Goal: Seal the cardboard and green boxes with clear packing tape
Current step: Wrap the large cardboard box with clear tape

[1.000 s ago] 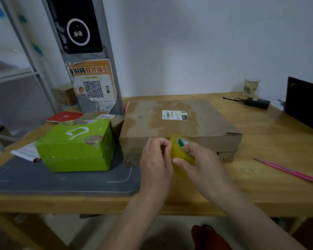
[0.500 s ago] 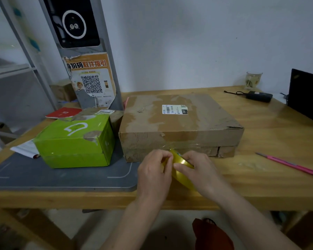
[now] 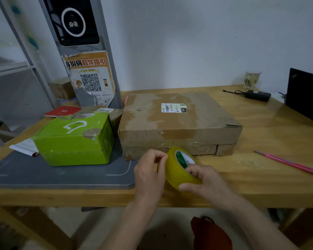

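A flat, worn cardboard box [image 3: 177,121] with a white label lies in the middle of the wooden table [image 3: 260,168]. To its left a green box [image 3: 74,141] sits on a grey mat [image 3: 61,175]. In front of the cardboard box my right hand [image 3: 204,181] grips a yellowish roll of clear tape [image 3: 179,168], fingers through its core. My left hand [image 3: 150,170] pinches at the roll's left edge with thumb and fingertips. A strip of clear tape shows on the cardboard box's front face.
A pink utility knife [image 3: 287,162] lies on the table at the right. A black device with a cord [image 3: 257,95], a glass [image 3: 251,80] and a dark screen [image 3: 305,94] stand at the back right. A grey scanner post [image 3: 85,56] rises behind the green box.
The tape roll has turned, so its green-labelled core now faces up, and both hands have shifted slightly right along the table's front. The left fingers stay pinched at the roll's edge.
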`<state>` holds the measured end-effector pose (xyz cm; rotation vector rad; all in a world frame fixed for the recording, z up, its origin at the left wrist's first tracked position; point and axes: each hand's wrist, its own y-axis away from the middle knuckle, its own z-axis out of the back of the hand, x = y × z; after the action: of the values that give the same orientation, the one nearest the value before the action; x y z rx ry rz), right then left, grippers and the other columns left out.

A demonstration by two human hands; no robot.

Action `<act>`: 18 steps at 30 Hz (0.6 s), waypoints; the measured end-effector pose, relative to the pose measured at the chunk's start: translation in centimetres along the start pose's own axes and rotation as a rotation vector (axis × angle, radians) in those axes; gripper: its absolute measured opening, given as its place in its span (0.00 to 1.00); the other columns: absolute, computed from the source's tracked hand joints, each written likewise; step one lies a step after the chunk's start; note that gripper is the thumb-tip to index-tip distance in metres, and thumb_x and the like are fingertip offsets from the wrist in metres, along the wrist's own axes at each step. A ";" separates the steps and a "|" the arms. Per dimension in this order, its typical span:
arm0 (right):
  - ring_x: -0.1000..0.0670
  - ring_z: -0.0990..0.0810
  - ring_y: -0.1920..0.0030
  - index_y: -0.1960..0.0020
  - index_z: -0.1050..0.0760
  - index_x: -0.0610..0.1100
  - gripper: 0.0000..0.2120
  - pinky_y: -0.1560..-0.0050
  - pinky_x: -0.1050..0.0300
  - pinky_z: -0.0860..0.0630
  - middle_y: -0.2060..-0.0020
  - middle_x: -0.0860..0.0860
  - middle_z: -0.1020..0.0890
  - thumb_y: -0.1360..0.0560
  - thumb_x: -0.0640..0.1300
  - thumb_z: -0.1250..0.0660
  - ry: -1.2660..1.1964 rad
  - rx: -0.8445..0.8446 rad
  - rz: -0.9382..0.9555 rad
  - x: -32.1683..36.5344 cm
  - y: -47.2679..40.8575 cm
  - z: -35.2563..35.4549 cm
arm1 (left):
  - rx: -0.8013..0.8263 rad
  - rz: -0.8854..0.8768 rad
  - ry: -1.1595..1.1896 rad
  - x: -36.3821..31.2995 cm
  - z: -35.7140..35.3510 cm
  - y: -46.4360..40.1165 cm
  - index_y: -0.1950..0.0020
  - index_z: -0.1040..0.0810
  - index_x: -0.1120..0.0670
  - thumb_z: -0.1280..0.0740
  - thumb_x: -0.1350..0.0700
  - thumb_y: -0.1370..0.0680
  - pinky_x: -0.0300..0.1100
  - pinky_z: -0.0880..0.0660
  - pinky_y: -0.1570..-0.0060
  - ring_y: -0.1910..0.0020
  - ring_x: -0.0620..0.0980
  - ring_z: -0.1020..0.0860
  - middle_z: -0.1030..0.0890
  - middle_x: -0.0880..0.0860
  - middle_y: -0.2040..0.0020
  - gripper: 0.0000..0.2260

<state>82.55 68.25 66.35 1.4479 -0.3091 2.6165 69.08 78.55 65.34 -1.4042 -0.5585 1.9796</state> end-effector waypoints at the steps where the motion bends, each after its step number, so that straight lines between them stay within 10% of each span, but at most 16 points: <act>1: 0.50 0.21 0.61 0.57 0.20 0.46 0.06 0.57 0.50 0.23 0.62 0.49 0.18 0.31 0.44 0.24 -0.059 -0.016 -0.006 -0.2 -0.1 0.2 | -0.005 -0.002 -0.001 -0.1 -0.1 0.1 0.57 0.22 0.53 0.29 0.65 0.24 0.33 0.25 0.60 0.59 0.42 0.22 0.19 0.47 0.61 0.07; 8: 0.59 0.21 0.66 0.56 0.20 0.44 0.03 0.66 0.67 0.27 0.64 0.52 0.17 0.29 0.40 0.27 -0.226 -0.080 -0.027 0.3 -0.9 1.4 | 0.077 -0.011 0.027 -2.3 0.4 -0.1 0.56 0.24 0.53 0.31 0.65 0.23 0.35 0.26 0.61 0.60 0.44 0.23 0.21 0.47 0.61 0.07; 18: 0.47 0.16 0.61 0.53 0.23 0.40 0.15 0.61 0.54 0.21 0.62 0.45 0.15 0.32 0.50 0.28 -0.386 0.060 -0.072 1.9 -0.3 -0.2 | 0.376 0.184 0.073 -2.9 4.3 -4.8 0.60 0.26 0.52 0.28 0.65 0.26 0.38 0.24 0.58 0.62 0.43 0.24 0.22 0.45 0.63 0.10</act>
<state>81.41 68.60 67.89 1.9425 -0.2124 2.2953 66.93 80.00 71.89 -1.3184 -0.0181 2.0341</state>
